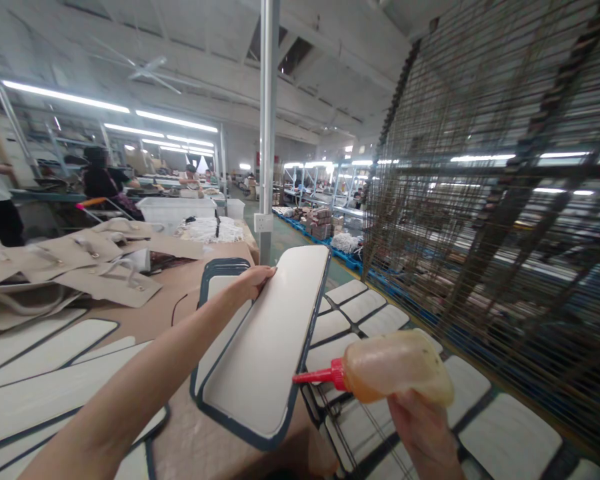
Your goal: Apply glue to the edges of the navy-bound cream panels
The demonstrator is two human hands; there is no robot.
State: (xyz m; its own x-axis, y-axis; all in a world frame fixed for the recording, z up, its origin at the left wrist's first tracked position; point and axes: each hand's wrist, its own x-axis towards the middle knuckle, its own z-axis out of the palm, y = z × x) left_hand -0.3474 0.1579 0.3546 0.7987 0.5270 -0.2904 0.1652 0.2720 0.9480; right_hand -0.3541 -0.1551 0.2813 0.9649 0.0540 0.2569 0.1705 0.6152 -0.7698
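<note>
My left hand (258, 281) grips the upper left edge of a white panel with a dark blue border (265, 347), which is held tilted. In my right hand (420, 427) is a translucent squeeze bottle (400, 367) with amber liquid inside, lying nearly level. Its red nozzle (317, 375) points left, and the tip meets or nearly meets the panel's right border. A thin glossy line shows along the inner edge of that border. Behind the held panel lies a small stack of similar panels (225, 268), partly covered by my left arm.
More bordered panels (75, 347) and beige bag pieces with handles (110, 273) lie on the brown-covered table (180, 427). At right, panels rest on a wire rack (360, 427) beside a tall wire-rack stack (480, 200). A metal post (267, 133) stands ahead. People work at far left.
</note>
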